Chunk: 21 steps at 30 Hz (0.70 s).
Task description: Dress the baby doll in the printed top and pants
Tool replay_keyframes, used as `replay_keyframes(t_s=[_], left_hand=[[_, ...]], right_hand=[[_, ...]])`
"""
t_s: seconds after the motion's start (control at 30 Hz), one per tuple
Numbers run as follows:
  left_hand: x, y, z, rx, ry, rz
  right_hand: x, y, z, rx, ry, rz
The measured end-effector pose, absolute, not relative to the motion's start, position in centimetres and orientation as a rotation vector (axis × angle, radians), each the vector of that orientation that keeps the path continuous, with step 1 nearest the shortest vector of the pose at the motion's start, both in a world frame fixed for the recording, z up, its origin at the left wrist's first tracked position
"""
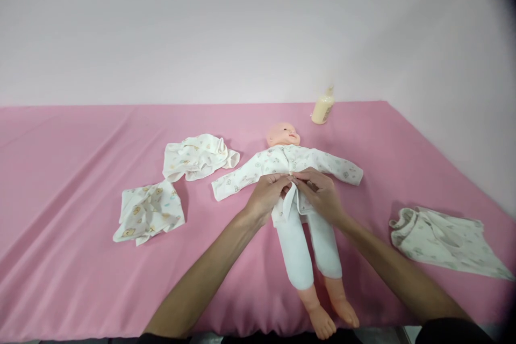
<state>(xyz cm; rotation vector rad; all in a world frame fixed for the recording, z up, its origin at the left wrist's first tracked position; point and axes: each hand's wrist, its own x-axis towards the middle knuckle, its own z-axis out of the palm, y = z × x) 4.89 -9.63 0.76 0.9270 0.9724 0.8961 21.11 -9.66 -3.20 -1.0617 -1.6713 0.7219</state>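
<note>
A baby doll [284, 134] lies on its back with its head away from me and its bare feet near the front edge. It wears a white printed long-sleeved shirt [278, 160], sleeves spread to both sides, over a white cloth body and legs. Both my hands meet at the shirt's front, over the doll's belly. My left hand [268, 193] pinches one front edge; my right hand [318, 191] pinches the other edge close beside it. Below the fingers the two edges hang apart. Whatever fastener lies between the fingertips is hidden.
A pink cloth [72, 172] covers the table. Two crumpled printed white garments, one farther [197, 158] and one nearer [151, 212], lie on the left. Another printed garment [447, 239] lies on the right. A pump bottle [323, 107] of pale yellow liquid stands near the back edge.
</note>
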Motion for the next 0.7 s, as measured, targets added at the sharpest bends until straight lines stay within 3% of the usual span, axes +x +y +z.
replay_keyframes(t_s=[0.7], left_hand=[[4.4, -9.0, 0.2, 1.154, 1.092, 0.815]], right_hand=[[22.3, -9.7, -2.0, -1.042, -1.881, 0.857]])
